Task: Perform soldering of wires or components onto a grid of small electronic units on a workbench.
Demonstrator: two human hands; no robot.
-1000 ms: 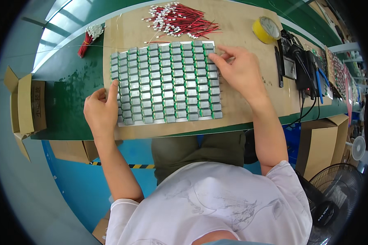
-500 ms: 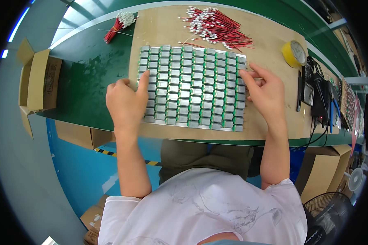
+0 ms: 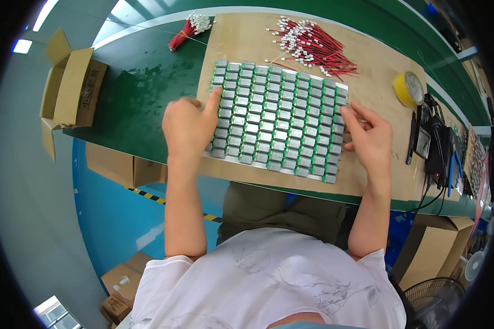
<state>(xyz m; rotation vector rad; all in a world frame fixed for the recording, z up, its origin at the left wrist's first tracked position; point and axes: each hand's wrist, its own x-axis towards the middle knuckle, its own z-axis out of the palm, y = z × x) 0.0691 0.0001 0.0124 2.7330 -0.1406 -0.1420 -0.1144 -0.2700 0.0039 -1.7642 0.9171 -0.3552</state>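
A flat sheet of several small silver-and-green cells (image 3: 277, 118) in rows lies on a brown cardboard mat (image 3: 368, 66) on the green bench. My left hand (image 3: 187, 127) rests at the sheet's left edge, its index finger pointing up along the outer column. At the right edge my right hand (image 3: 369, 137) touches the sheet with its fingertips. Neither hand lifts anything.
A pile of red wires with white plugs (image 3: 313, 44) lies behind the sheet, a smaller bundle (image 3: 189, 30) at far left. A yellow tape roll (image 3: 407, 88) and black tools with cables (image 3: 433, 142) sit right. Open cardboard boxes (image 3: 71, 88) stand left, more below.
The view has swung, so the sheet sits further right and lower in the picture. My left hand stays at its left edge and my right hand has slid down the right edge.
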